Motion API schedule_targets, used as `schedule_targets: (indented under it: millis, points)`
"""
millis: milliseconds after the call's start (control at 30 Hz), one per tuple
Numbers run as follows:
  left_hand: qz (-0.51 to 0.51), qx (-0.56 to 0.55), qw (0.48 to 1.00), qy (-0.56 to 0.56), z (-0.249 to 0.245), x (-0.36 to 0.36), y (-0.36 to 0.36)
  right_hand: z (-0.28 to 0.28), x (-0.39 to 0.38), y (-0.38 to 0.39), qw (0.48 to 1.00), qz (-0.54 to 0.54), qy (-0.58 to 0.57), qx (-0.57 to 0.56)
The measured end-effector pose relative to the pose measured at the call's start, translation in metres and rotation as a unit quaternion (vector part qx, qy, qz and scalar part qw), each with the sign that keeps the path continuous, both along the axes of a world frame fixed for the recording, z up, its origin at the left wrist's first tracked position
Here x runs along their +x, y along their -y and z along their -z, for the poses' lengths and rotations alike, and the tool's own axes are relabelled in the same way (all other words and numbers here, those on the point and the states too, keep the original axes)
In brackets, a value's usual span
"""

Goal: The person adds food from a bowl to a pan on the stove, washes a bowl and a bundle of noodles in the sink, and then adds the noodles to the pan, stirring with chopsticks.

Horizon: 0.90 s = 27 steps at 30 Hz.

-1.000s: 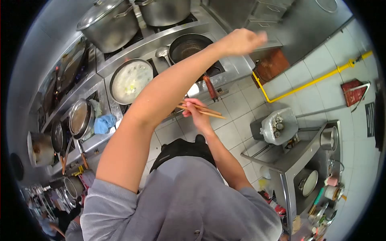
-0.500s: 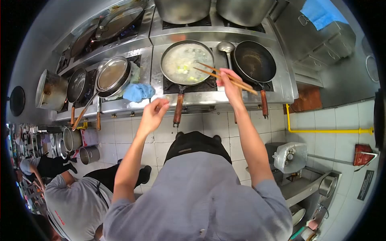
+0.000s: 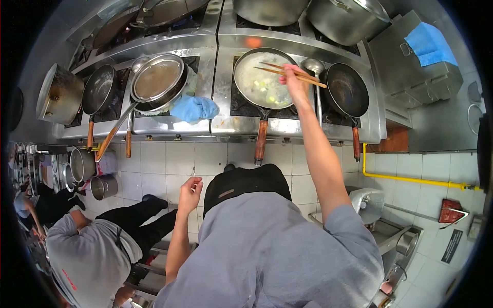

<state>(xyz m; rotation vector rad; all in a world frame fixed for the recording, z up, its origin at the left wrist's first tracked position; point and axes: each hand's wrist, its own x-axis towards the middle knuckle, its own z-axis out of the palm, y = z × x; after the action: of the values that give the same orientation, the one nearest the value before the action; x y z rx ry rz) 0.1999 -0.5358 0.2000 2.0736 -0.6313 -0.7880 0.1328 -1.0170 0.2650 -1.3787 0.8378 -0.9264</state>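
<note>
My right hand [image 3: 295, 84] grips a pair of wooden chopsticks [image 3: 303, 78] over the frying pan [image 3: 235, 78] on the middle burner. Their tips reach above the pan's white, milky liquid [image 3: 251, 69], which has pale green and yellowish pieces in it. The pan's brown wooden handle [image 3: 261, 141] points toward me. Low at my left side, away from the stove, my left hand [image 3: 190, 194] is closed with its fingertips pinched together. Whether anything is between those fingers cannot be made out. A ladle [image 3: 313, 66] lies between this pan and a dark frying pan [image 3: 347, 90].
Left on the stove are a strainer [image 3: 158, 77] over a pan, a blue cloth [image 3: 194, 108], another pan [image 3: 98, 90] and a tall pot [image 3: 60, 97]. Big pots [image 3: 349, 20] stand behind. A co-worker [image 3: 95, 251] is behind me at left. A yellow pipe [image 3: 411, 178] runs along the right wall.
My left hand has dropped back from the stove edge toward my body. The chopsticks have swung flatter over the pan, still in my right hand. The camera view has shifted.
</note>
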Motion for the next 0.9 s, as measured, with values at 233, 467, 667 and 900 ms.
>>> schedule_targets:
  millis: [233, 467, 667, 900]
  points:
    - [0.076, -0.01, 0.995, 0.059, -0.001, 0.017, 0.023, 0.027, -0.006, 0.006, 0.994, -0.024, -0.108, 0.01]
    - [0.094, 0.018, 0.993, 0.072, 0.005, 0.017, 0.027, -0.019, -0.096, 0.022, 0.975, -0.012, -0.216, -0.048]
    - [0.119, 0.049, 0.99, 0.051, 0.007, 0.009, 0.043, -0.04, -0.117, 0.024, 0.992, -0.016, -0.125, 0.002]
    - [0.138, 0.072, 0.987, 0.047, -0.006, 0.006, 0.065, 0.037, -0.08, 0.046, 0.991, -0.078, -0.082, 0.073]
